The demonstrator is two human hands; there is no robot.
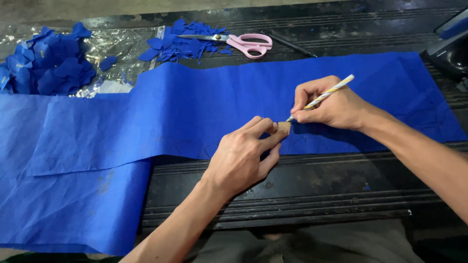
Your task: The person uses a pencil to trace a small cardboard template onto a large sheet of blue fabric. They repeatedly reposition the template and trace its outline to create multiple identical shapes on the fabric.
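The left hand (243, 156) pinches a small tan template (284, 127) flat against the blue fabric (195, 107) near its lower edge. The right hand (326, 103), closed around a striped pencil (324, 96), sets its tip beside the template. Beyond, on the dark worktop (302, 190), lie pink-handled scissors (239, 43) among blue scraps (185, 44).

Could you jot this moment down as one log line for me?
left hand: pins small tan template on blue sheet | right hand: holds striped pencil, tip at template | pink scissors: idle
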